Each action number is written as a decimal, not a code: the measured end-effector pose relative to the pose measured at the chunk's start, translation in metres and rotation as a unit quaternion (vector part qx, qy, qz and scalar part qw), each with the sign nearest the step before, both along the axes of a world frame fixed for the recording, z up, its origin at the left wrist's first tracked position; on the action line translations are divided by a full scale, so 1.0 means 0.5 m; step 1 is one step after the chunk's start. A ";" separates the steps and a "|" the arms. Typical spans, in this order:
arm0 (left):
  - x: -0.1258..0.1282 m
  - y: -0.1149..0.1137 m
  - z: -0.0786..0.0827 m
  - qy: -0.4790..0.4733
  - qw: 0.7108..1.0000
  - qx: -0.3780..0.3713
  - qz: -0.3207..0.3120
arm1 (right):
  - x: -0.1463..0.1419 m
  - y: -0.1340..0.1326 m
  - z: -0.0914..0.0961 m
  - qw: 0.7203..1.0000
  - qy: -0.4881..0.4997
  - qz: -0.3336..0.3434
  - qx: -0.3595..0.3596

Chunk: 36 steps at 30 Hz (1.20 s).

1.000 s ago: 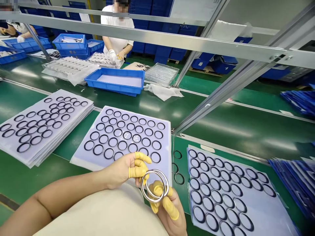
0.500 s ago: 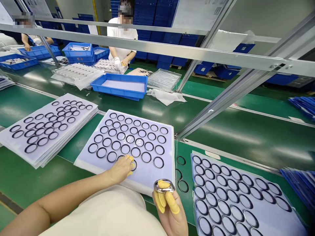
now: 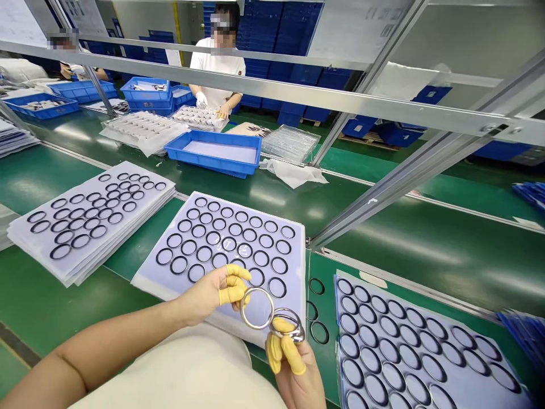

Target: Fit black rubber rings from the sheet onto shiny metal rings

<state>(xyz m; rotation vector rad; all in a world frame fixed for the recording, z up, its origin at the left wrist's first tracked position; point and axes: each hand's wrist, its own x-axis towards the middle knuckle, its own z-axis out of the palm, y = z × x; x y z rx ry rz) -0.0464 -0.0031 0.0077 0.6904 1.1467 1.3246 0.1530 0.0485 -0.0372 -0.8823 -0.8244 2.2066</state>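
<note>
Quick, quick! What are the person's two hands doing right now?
Left hand: closed, pinching a silver metal ring.
Right hand: closed, holding another silver metal ring.

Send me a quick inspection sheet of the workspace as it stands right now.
Surface: green conveyor belt.
Job's things: black rings laid out on white sheets.
Clutter: three loose black rings on the belt; blue tray; crumpled plastic film.
Hands: left hand holds a metal ring; right hand holds a second metal ring; both wear yellow finger cots.
Cables: nothing seen.
Surroundings: co-worker across the belt; stacked blue crates.
</note>
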 end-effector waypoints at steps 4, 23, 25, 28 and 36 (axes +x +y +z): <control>0.018 -0.006 0.038 -0.093 0.996 0.011 -0.009 | -0.002 -0.015 0.020 0.999 0.033 0.027 -0.007; -0.008 -0.016 -0.033 0.326 0.943 0.060 -0.028 | -0.013 -0.020 0.054 0.997 0.051 0.014 -0.064; -0.033 -0.021 -0.089 0.537 0.843 0.016 -0.040 | -0.009 -0.018 0.043 0.994 0.046 -0.034 -0.092; -0.064 -0.035 -0.174 0.626 0.775 -0.056 -0.065 | -0.001 -0.013 0.009 0.991 0.054 -0.058 -0.107; -0.077 -0.042 -0.180 0.544 0.835 -0.072 -0.031 | 0.001 0.011 -0.045 0.998 0.049 -0.012 -0.043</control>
